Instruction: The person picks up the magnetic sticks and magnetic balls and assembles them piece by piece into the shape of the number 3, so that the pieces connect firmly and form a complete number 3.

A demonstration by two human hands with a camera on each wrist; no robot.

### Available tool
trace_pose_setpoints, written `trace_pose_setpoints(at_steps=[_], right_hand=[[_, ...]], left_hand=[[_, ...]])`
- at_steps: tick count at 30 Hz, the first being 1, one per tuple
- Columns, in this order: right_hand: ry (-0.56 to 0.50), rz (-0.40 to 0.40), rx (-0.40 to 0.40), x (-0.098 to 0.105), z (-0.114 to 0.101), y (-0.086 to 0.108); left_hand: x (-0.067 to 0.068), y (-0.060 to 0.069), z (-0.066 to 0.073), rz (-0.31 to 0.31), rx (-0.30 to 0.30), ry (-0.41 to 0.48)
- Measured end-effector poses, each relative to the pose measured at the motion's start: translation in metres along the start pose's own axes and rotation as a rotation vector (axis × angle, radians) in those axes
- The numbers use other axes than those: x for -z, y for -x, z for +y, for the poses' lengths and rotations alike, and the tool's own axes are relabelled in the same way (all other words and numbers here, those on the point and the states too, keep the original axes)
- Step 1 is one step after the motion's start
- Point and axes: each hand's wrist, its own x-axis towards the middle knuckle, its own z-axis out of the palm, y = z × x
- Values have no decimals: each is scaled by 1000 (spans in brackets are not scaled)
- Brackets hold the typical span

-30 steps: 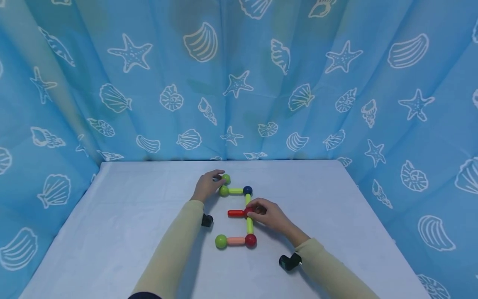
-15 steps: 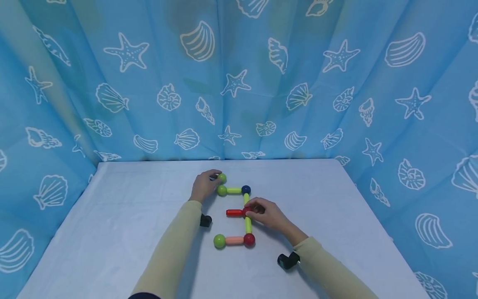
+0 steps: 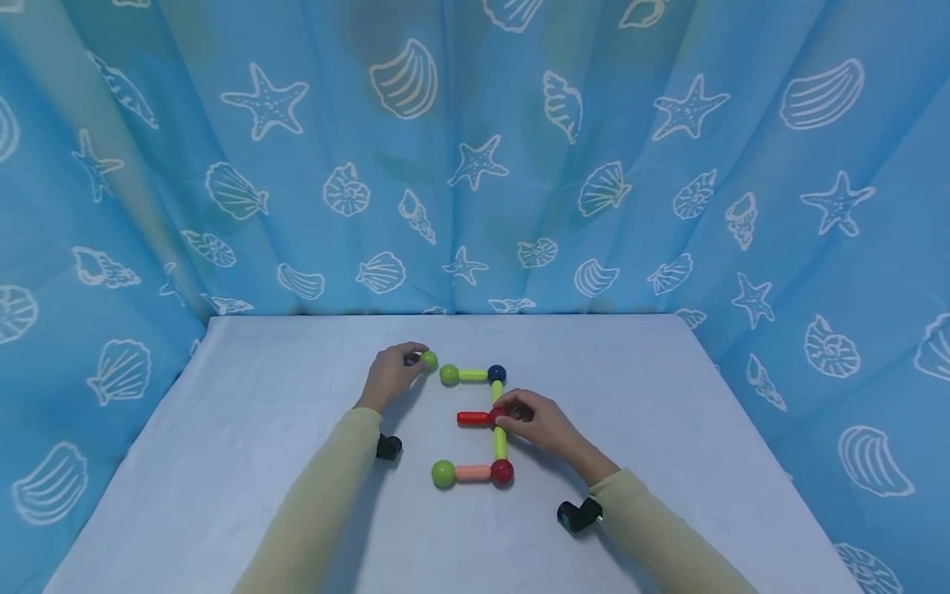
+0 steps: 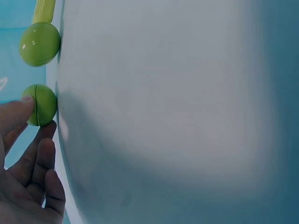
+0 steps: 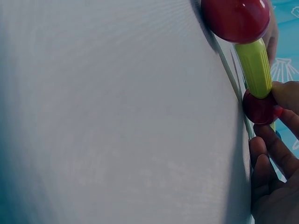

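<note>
My left hand (image 3: 389, 375) pinches a loose green ball (image 3: 429, 360) between thumb and fingers. In the left wrist view that ball (image 4: 46, 105) sits low at the tabletop, apart from another green ball (image 4: 40, 44). My right hand (image 3: 545, 425) grips the middle red ball (image 5: 257, 109) of a flat figure of balls and sticks. Its top row joins a green ball (image 3: 449, 374), a yellow-green stick (image 3: 472, 374) and a dark blue ball (image 3: 496, 374). A red stick (image 3: 472, 418) points left from the gripped ball, which my fingers partly cover.
The figure's bottom row has a red ball (image 3: 501, 473), a pink stick (image 3: 472, 473) and a green ball (image 3: 443, 473). A white cloth covers the table (image 3: 260, 396). Behind hangs a blue curtain (image 3: 475, 214) with shell prints. Each wrist carries a small black camera (image 3: 579, 516).
My left hand has shifted left and slightly nearer with the loose green ball, from behind the figure's top-left green ball to beside it. The right hand keeps its hold on the red ball.
</note>
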Motion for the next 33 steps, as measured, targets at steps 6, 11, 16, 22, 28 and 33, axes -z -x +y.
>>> trace_pose_setpoints(at_steps=[6,11,16,22,28,33], right_hand=[[-12,12,-10,-1,-2,0],[-21,11,-1,-2,0,-1],[-18,15,-5,-4,0,-2],[-18,17,7,-3,-1,-1],[-23,14,11,-3,-2,1],[-22,16,7,-3,-2,0]], left_hand=[[9,16,-10,-29,-21,-3],[11,28,-15,-62,-22,-15],[12,42,-14,-95,-35,1],[6,54,-13,-130,-85,30],[1,66,-12,-161,-95,50],[-2,70,-8,-177,-100,56]])
